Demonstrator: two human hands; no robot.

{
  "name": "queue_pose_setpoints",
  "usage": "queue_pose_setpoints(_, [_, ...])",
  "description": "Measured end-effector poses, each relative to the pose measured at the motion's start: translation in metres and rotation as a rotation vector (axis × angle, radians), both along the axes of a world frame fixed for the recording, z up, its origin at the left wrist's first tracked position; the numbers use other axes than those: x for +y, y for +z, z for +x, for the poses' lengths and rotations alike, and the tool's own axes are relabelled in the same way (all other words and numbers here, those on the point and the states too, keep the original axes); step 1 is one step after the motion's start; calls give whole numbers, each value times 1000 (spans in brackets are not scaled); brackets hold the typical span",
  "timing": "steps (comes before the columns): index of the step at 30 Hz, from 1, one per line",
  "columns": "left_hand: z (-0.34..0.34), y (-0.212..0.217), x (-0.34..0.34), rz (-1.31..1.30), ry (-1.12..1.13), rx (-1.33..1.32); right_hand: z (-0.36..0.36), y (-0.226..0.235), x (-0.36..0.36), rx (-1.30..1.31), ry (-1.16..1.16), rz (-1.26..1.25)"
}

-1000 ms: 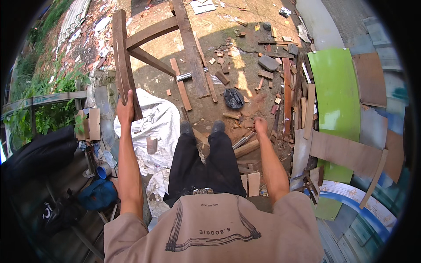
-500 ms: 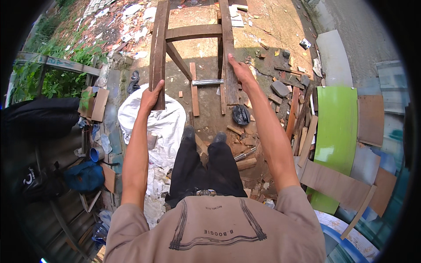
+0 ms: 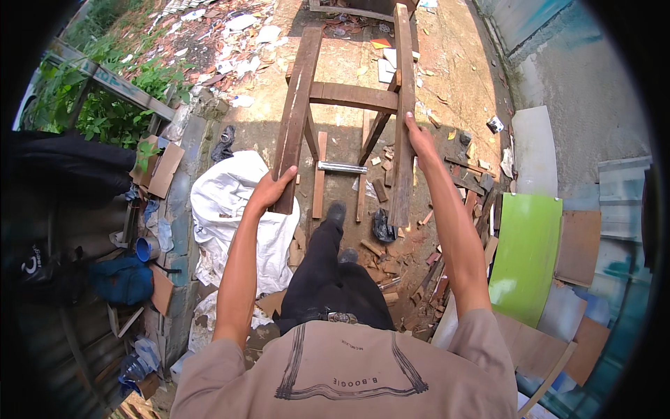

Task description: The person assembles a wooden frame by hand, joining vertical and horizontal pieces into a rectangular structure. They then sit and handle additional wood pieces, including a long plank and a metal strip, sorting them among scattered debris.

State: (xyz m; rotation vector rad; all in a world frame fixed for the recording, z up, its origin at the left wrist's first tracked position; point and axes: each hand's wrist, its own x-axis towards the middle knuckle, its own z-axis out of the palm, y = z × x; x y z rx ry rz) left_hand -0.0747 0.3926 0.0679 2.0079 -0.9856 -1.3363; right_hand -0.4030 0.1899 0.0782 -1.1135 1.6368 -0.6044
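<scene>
A brown wooden frame [image 3: 356, 96] with two long side boards, a crosspiece and slanting legs is held out ahead of me, tilted a little. My left hand [image 3: 272, 188] closes round the near end of its left board, thumb on top. On the right board, my right hand [image 3: 421, 143] grips the outer edge, higher up than the left one. Beyond my feet, a shiny metal bar [image 3: 342, 167] lies across two narrow wooden strips [image 3: 319, 185] on the ground. Whether the frame touches the ground is hard to tell.
A white sack [image 3: 241, 216] lies left of my legs, a black plastic bag [image 3: 382, 227] to the right. Wood scraps and rubble litter the right side, near a green panel [image 3: 527, 258] and other boards. A blue bag [image 3: 122, 279] sits at left. Bulky wooden furniture [image 3: 363, 7] stands far ahead.
The frame has swung to the right in view and now sits lower, still in both hands. My left foot has stepped ahead of the right. More of the ground ahead shows.
</scene>
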Motion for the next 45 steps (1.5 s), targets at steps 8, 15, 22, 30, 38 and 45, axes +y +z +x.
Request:
queue_pose_setpoints(8, [37,9,-125,-255,355,-352,6,3,-142,-2,10,44])
queue_pose_setpoints(15, [57,5,-309,-373,218,-303,38,-5,-245,-101,9,114])
queue_pose_setpoints(22, [62,6,-395,52,78,35,53,-7,-286,-171,-31,203])
queue_pose_setpoints(30, [59,15,-398,-37,326,49,53,-1,-270,-105,-97,89])
queue_pose_setpoints(38, [56,100,-364,-329,438,11,62,99,-242,-145,-54,-163])
queue_pose_setpoints(45, [61,69,-334,-596,430,-173,61,73,-208,-237,-69,-442])
